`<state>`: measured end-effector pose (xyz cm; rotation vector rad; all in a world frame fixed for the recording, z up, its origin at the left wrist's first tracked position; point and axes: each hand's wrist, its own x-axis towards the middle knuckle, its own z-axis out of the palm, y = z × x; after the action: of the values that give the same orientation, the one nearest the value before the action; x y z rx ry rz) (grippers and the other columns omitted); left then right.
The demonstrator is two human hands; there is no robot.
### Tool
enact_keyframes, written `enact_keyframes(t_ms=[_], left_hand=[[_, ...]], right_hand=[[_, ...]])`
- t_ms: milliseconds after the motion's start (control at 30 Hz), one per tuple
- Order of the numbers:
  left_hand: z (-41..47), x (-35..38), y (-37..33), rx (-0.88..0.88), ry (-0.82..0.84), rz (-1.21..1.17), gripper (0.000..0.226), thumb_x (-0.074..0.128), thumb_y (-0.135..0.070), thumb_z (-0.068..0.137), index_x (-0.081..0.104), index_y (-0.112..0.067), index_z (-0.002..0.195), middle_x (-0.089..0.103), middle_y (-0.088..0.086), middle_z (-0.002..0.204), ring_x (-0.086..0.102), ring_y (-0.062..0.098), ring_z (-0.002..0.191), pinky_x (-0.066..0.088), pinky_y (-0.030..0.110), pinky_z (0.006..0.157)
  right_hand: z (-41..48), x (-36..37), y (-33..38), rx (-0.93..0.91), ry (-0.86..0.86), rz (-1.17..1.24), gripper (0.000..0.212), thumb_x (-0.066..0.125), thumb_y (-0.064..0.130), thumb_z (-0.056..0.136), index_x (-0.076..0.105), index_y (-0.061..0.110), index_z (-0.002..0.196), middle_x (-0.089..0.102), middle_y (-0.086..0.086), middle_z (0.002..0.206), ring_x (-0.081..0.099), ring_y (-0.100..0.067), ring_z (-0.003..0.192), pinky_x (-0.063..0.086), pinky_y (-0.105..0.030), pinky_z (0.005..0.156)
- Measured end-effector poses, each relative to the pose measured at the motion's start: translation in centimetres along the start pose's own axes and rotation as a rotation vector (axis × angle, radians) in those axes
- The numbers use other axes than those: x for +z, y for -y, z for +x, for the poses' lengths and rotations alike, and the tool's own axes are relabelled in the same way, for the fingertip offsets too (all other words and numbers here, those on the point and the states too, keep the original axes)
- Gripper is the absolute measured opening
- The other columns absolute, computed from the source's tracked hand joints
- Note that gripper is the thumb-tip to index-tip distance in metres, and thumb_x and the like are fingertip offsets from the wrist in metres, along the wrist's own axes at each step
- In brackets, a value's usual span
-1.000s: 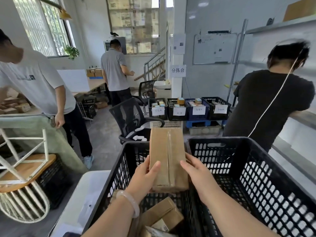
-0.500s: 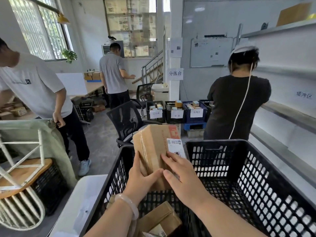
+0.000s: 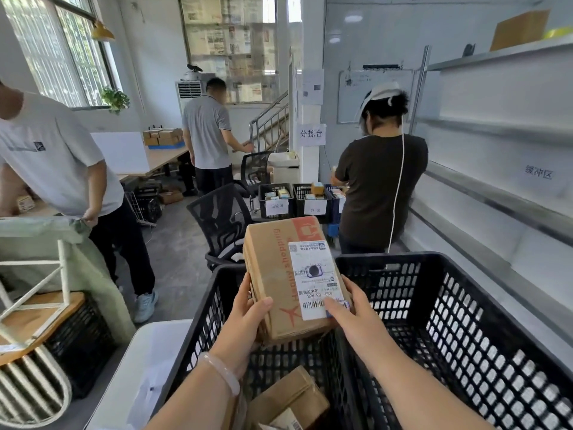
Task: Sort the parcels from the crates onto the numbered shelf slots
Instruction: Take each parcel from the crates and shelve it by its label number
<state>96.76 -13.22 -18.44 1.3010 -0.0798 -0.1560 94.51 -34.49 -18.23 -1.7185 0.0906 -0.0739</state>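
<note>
I hold a brown cardboard parcel (image 3: pixel 279 274) with a white shipping label facing me, above the gap between two black crates. My left hand (image 3: pixel 245 315) grips its left edge, thumb on the front. My right hand (image 3: pixel 353 311) holds the lower right corner, thumb on the label. The left crate (image 3: pixel 198 333) has another brown parcel (image 3: pixel 288 398) lying in its bottom. The right crate (image 3: pixel 465 321) shows only its mesh walls and floor. White metal shelves (image 3: pixel 502 193) run along the right wall; no slot numbers are readable.
A person in a dark shirt (image 3: pixel 381 187) stands ahead by the shelves, in front of labelled crates (image 3: pixel 276 200) on the floor. A black office chair (image 3: pixel 223 225) is just beyond my crates. Two other people (image 3: pixel 55 162) stand to the left.
I have turned the parcel so its labelled face now points at me, and my right hand has shifted to its lower right corner. The person in the dark shirt moved farther left and away.
</note>
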Motion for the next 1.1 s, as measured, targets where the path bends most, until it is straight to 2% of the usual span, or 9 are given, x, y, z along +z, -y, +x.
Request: enact_keyframes(t_ms=[167, 300, 367, 533, 633, 800, 900, 1000, 1100], left_hand=[[0.3, 1.1, 0.4, 0.023, -0.018, -0.091, 0.081, 0.07, -0.036, 0.081, 0.024, -0.058, 0.144, 0.07, -0.005, 0.12, 0.068, 0.022, 0.11, 0.05, 0.055, 0.097], [0.6, 2.6, 1.7, 0.02, -0.052, -0.12, 0.078, 0.063, -0.028, 0.092, 0.016, -0.059, 0.146, 0.071, -0.013, 0.116, 0.068, 0.016, 0.108, 0.051, 0.053, 0.097], [0.5, 2.6, 1.9, 0.002, -0.038, -0.071, 0.087, 0.066, -0.031, 0.091, 0.006, -0.059, 0.147, 0.066, -0.011, 0.127, 0.065, 0.015, 0.113, 0.052, 0.05, 0.096], [1.3, 1.0, 0.3, 0.132, -0.289, 0.388, 0.126, 0.084, -0.041, 0.071, -0.011, -0.041, 0.153, 0.008, -0.002, 0.163, 0.013, 0.019, 0.149, 0.019, 0.051, 0.12], [1.5, -0.3, -1.1, 0.329, -0.292, 0.819, 0.116, 0.079, -0.055, 0.072, -0.009, -0.055, 0.148, -0.003, -0.016, 0.161, -0.005, 0.004, 0.146, 0.007, 0.044, 0.12], [2.3, -1.9, -2.8, 0.433, 0.152, 1.234, 0.095, 0.074, -0.06, 0.074, 0.002, -0.072, 0.135, 0.011, -0.033, 0.152, 0.014, 0.002, 0.143, 0.02, 0.031, 0.118], [2.3, -2.5, -3.0, 0.222, 0.331, 1.132, 0.095, 0.078, -0.057, 0.07, 0.008, -0.078, 0.13, 0.024, -0.049, 0.133, 0.037, -0.016, 0.122, 0.035, 0.012, 0.102], [2.1, -2.9, -2.2, 0.123, 0.346, 0.949, 0.088, 0.082, -0.045, 0.073, 0.029, -0.057, 0.142, 0.062, -0.03, 0.117, 0.06, -0.01, 0.106, 0.052, 0.018, 0.091], [2.0, -3.0, -1.5, 0.115, 0.305, 0.834, 0.073, 0.081, -0.033, 0.078, 0.038, -0.058, 0.133, 0.069, -0.024, 0.11, 0.068, -0.001, 0.097, 0.057, 0.022, 0.078]], right_hand=[[-0.1, 0.2, -0.4, 0.16, -0.026, 0.233, 0.104, 0.076, 0.065, 0.057, 0.026, 0.046, 0.146, 0.053, 0.012, 0.134, 0.053, -0.009, 0.119, 0.045, -0.038, 0.1], [-0.3, 1.5, -0.5, 0.258, 0.077, 0.384, 0.095, 0.084, 0.07, 0.039, 0.041, 0.058, 0.123, 0.065, 0.009, 0.123, 0.066, -0.022, 0.105, 0.055, -0.042, 0.077], [0.2, 1.3, -0.6, 0.219, 0.047, 0.392, 0.096, 0.087, 0.064, 0.042, 0.039, 0.057, 0.125, 0.069, 0.01, 0.117, 0.07, -0.02, 0.099, 0.054, -0.044, 0.079], [1.2, -0.8, -0.5, 0.101, -0.095, 0.281, 0.121, 0.087, 0.05, 0.046, 0.018, 0.048, 0.146, 0.059, 0.006, 0.13, 0.059, -0.015, 0.115, 0.043, -0.049, 0.104], [1.2, -1.4, -0.1, 0.066, -0.077, 0.184, 0.127, 0.084, 0.051, 0.043, 0.015, 0.045, 0.149, 0.052, 0.004, 0.133, 0.057, -0.014, 0.115, 0.046, -0.042, 0.101], [1.0, -1.3, 0.9, 0.013, 0.089, 0.033, 0.097, 0.08, 0.038, 0.058, 0.03, 0.05, 0.141, 0.052, 0.009, 0.122, 0.067, -0.004, 0.093, 0.056, -0.023, 0.068], [0.8, -1.3, 1.8, -0.041, 0.177, -0.066, 0.085, 0.078, 0.038, 0.06, 0.038, 0.053, 0.134, 0.05, 0.017, 0.123, 0.061, 0.011, 0.091, 0.052, -0.012, 0.064], [0.8, -1.2, 2.5, -0.074, 0.214, -0.153, 0.073, 0.077, 0.041, 0.062, 0.043, 0.061, 0.124, 0.053, 0.018, 0.124, 0.061, 0.009, 0.095, 0.052, -0.013, 0.068], [0.9, -1.1, 3.2, -0.095, 0.192, -0.202, 0.062, 0.075, 0.048, 0.065, 0.045, 0.067, 0.116, 0.054, 0.02, 0.126, 0.06, 0.011, 0.097, 0.052, -0.011, 0.068]])
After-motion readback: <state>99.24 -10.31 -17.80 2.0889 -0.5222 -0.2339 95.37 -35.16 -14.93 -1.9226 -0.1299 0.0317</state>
